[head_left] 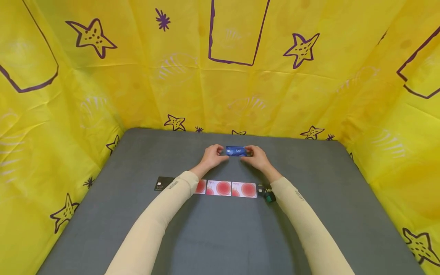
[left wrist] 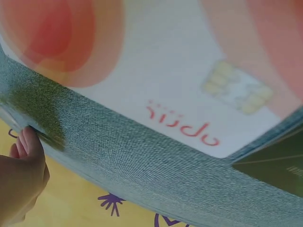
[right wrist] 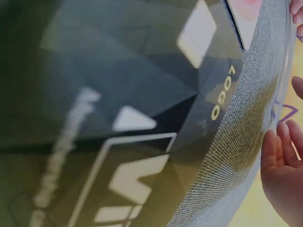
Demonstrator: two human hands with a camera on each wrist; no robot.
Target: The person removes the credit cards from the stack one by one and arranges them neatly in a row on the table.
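Note:
Near the far side of the grey table, a blue VIP card (head_left: 235,151) lies between my two hands in the head view. My left hand (head_left: 211,156) holds its left end, thumb at the lower corner. The right end is held by my right hand (head_left: 257,156), fingers and thumb curled about that edge. The left wrist view has my left hand (left wrist: 23,175) at its left side, the blue card out of sight. In the right wrist view, my right hand (right wrist: 286,161) shows at the right edge.
Under my forearms runs a row of cards: a black VIP card (head_left: 163,183), white cards with red circles (head_left: 219,188), and another black card (head_left: 261,190) partly covered by the right wrist camera (head_left: 269,197). Yellow patterned cloth (head_left: 192,88) walls the grey table (head_left: 220,236).

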